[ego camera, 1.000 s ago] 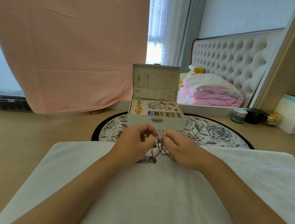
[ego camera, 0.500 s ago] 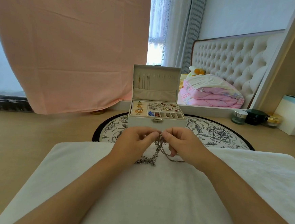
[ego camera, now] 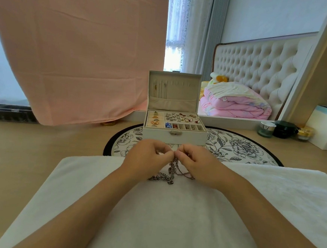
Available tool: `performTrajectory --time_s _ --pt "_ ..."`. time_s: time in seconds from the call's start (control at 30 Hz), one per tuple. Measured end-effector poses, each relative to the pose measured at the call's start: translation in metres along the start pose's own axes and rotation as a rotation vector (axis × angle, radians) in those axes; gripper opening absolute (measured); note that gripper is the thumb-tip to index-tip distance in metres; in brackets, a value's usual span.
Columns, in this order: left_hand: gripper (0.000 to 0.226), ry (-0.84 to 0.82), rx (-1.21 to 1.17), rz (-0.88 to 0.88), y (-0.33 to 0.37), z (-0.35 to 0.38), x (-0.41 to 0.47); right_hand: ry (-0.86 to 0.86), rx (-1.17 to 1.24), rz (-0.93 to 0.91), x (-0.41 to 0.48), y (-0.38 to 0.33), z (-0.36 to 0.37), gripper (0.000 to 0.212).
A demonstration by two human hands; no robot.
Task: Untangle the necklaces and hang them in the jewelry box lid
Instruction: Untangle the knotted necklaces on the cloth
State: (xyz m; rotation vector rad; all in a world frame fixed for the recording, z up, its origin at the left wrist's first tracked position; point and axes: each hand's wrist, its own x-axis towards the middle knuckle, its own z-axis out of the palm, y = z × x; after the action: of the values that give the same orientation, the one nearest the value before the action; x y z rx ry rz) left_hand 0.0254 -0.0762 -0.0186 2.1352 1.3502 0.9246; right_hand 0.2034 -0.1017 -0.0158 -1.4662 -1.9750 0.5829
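Untangling is in hand: left hand (ego camera: 146, 157) and right hand (ego camera: 196, 162) each pinch the necklaces (ego camera: 171, 170) over the white cloth (ego camera: 170, 222), near the box (ego camera: 174, 133); next, I judge, strands must be teased apart; lid (ego camera: 174, 91) stands open beyond.

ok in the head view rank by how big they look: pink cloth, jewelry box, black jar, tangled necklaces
1. pink cloth
2. jewelry box
3. tangled necklaces and black jar: look alike, and the necklaces sit nearer, so unranked
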Motion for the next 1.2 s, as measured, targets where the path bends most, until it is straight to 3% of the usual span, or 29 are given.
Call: performTrajectory --time_s 0.1,0.17,0.27,0.37,0.47,0.57,0.63,0.8,0.9,1.07,1.2 --pt "0.014 0.09 0.19 0.143 0.0 0.003 -0.002 -0.04 -0.176 -0.001 -0.001 0.001 -0.006 0.015" --pt "0.013 0.077 0.151 0.196 -0.002 0.009 -0.002 0.005 -0.258 0.044 -0.001 0.0 -0.01 0.014" --pt "0.008 0.074 0.099 0.2 0.001 0.014 -0.003 0.156 -0.305 0.097 -0.004 -0.002 -0.015 0.01" --pt "0.01 0.078 0.201 0.119 0.007 0.016 0.001 0.327 -0.286 0.045 -0.005 -0.006 -0.011 0.004" --pt "0.018 0.037 0.274 0.037 0.009 0.019 0.005 0.296 -0.148 0.046 -0.003 -0.006 -0.001 0.008" --pt "0.013 0.027 0.268 0.036 0.008 0.015 0.004 0.092 0.228 0.163 0.0 -0.005 0.002 0.026" --pt "0.012 0.09 0.277 0.089 0.008 0.01 0.002 -0.009 0.388 0.208 0.0 -0.005 0.0 0.024" --pt "0.011 0.226 0.212 0.196 0.004 0.007 0.0 -0.059 0.341 0.135 -0.004 -0.004 -0.008 0.024" --pt "0.01 0.187 0.188 0.161 0.003 0.007 0.0 0.028 0.265 0.125 -0.007 -0.005 -0.014 0.009" --pt "0.012 0.075 0.209 0.128 0.0 0.01 -0.001 0.288 0.495 0.12 -0.006 -0.007 -0.016 0.013" --pt "0.012 0.12 -0.025 0.102 0.002 0.018 -0.001 0.277 0.498 0.049 -0.001 -0.008 -0.011 0.014"
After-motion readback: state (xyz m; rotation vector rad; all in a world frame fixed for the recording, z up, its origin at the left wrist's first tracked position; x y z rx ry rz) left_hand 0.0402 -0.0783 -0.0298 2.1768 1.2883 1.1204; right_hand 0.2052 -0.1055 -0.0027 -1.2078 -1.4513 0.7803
